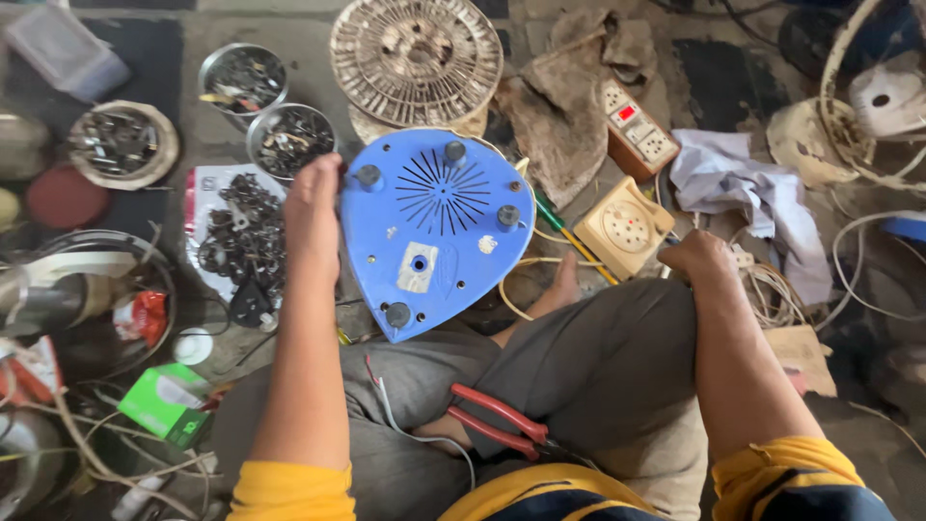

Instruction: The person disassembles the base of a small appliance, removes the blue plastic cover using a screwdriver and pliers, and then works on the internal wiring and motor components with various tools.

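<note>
While our left hand (313, 207) grips the blue base (434, 232) by its left edge, our right hand (696, 256) rests clenched and empty, far off.

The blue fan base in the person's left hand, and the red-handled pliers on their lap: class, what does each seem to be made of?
The blue fan base, held by the left hand, looks like moulded plastic: uniform matte colour, moulded vent slots, dark probably rubber feet. The pliers appear to be dark metal with glossy red grips, likely a plastic or rubber coating.
</note>
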